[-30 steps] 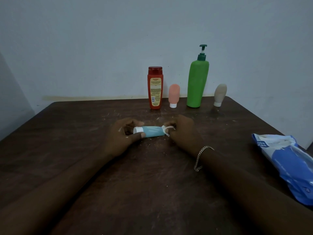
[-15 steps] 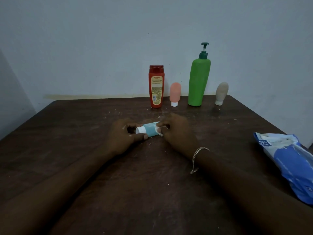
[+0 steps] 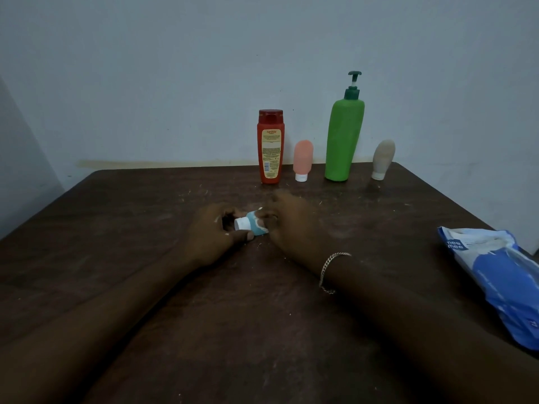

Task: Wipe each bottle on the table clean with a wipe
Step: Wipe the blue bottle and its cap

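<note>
A small teal bottle (image 3: 253, 225) with a white cap lies on its side at the middle of the dark wooden table (image 3: 145, 223). My left hand (image 3: 213, 233) grips its capped end. My right hand (image 3: 291, 225) covers its other end, pressing a white wipe (image 3: 260, 227) around the bottle; only slivers of the wipe show. Along the far edge stand a red bottle (image 3: 270, 147), a small pink bottle (image 3: 302, 160) on its cap, a tall green pump bottle (image 3: 344, 135) and a small beige bottle (image 3: 383, 159) on its cap.
A blue and white wipes pack (image 3: 501, 275) lies at the table's right edge. White crumbs are scattered on the tabletop around the hands. A pale wall rises right behind the bottle row.
My right hand has slid left along the teal bottle with the wipe, so less of the bottle shows. The left hand has kept its grip on the cap end.
</note>
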`<action>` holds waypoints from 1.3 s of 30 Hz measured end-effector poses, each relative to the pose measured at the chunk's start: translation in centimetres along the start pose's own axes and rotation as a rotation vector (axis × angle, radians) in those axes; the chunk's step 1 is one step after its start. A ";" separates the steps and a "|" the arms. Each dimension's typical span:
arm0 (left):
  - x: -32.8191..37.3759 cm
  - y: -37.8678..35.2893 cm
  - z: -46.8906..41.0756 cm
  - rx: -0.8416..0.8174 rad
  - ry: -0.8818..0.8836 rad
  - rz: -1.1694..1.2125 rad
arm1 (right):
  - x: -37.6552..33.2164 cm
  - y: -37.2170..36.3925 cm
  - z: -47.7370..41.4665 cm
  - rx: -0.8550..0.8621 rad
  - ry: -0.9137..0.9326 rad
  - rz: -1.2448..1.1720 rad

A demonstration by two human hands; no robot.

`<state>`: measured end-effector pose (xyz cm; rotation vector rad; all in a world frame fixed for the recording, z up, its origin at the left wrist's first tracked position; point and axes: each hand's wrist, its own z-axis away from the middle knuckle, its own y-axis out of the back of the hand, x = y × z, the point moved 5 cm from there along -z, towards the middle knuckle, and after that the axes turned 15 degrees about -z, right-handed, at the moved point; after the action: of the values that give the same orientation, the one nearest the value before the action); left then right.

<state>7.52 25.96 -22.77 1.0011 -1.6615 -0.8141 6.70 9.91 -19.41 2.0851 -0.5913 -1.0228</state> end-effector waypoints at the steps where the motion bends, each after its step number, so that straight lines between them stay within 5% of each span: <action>1: -0.1 0.0 0.0 0.006 -0.002 0.008 | -0.6 -0.5 0.1 -0.025 0.040 0.018; 39: 0.0 0.4 0.1 0.004 -0.054 0.082 | 4.9 2.5 0.5 0.152 -0.179 -0.208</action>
<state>7.29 26.11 -22.50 0.9149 -1.7393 -0.7901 8.96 4.89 -20.05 2.2385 -0.5634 -1.3309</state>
